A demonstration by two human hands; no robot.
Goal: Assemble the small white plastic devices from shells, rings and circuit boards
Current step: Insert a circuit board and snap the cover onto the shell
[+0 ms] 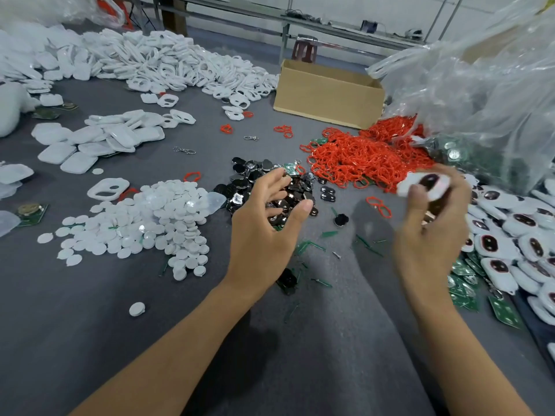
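Left hand (264, 226): fingers released and spread, hovering above the pile of black glossy parts (240, 187) on the grey tabletop (90, 325). Right hand (429, 235), blurred: fingers grasping one white device (420, 183), raised near the red rings (360, 157)

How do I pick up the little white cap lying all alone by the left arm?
Pinch the cap by its rim from straight above, finger and thumb on opposite edges. It lies flat on the cloth, alone, so its sides are free.
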